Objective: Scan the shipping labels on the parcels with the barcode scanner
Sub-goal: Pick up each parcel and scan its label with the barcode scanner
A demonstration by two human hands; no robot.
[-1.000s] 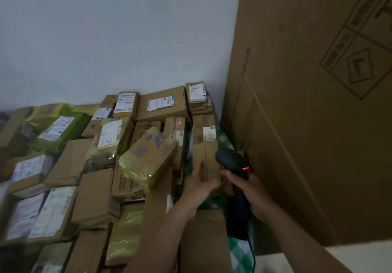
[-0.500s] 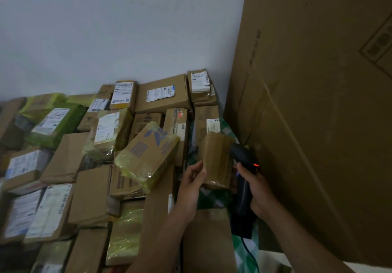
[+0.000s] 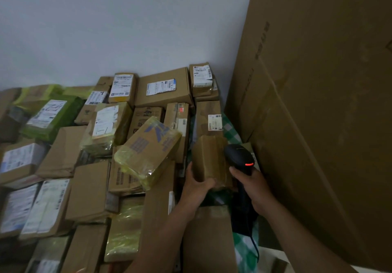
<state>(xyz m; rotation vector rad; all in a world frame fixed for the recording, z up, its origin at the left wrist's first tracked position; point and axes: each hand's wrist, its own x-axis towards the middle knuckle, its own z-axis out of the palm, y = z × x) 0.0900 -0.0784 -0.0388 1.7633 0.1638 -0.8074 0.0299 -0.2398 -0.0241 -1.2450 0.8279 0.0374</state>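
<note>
The step now looks like getting the small box [image 3: 209, 160] ready for a scan. To do it well, I think the person should turn the box until its label faces the front of the scanner [image 3: 239, 157]. Then they should hold the box steady, leave a little gap between the two, and only then press the button. If the scanner sits too close or points at plain tape, it likely will not read anything. The left hand [image 3: 196, 185] grips the small box from below, with the fingers curled round its bottom edge. The right hand [image 3: 255, 190] is wrapped tight round the handle of the black scanner, and a red light [image 3: 249, 164] glows on its head. The scanner's head is just beside the right side of the box; I cannot tell if they touch. The small box is brown and covered in shiny tape. It is held upright at the right edge of the pile of parcels [image 3: 89, 190], near the big cardboard sheet [image 3: 318, 113]. No label shows on the side we can see, so it may be on a hidden side.
</note>
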